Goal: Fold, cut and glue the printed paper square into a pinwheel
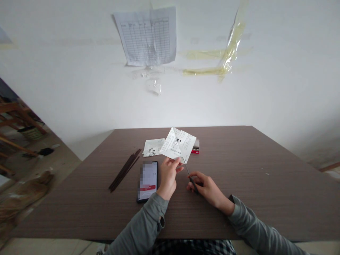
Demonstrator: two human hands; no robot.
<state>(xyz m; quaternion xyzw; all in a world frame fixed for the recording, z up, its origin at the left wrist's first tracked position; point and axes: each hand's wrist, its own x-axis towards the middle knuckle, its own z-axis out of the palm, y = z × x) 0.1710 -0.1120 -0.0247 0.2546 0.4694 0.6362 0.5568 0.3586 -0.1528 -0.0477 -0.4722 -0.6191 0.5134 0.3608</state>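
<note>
Nearest was a dark checked shirt front (193, 248) at the counter's near edge, with grey-green sleeves (140, 223) on both forearms. The left hand (168, 177) held a narrow pinching grip on a folded white printed paper sheet (176, 145), which sat at the lower edge of the sheet and held it tilted up above the brown wood-grain counter (239, 198). The right hand (205, 189) had a closed grip on slim dark-handled scissors (190, 177), with the metal tip at the sheet's lower edge. Just left of the left hand lay a black smartphone (148, 181), its screen pixelated and unreadable. Left of that were thin dark sticks (124, 170), lying in a loose bundle. Further on, a flat white paper slip with a small printed picture (153, 147) lay beside the folded sheet, and a small red box (196, 148) sat partly hidden behind it. Beyond the counter, a white wall held a gridded paper chart (147, 35) and yellowed tape strips (228, 46). Wooden furniture (16, 117) stood on the floor at far left.
</note>
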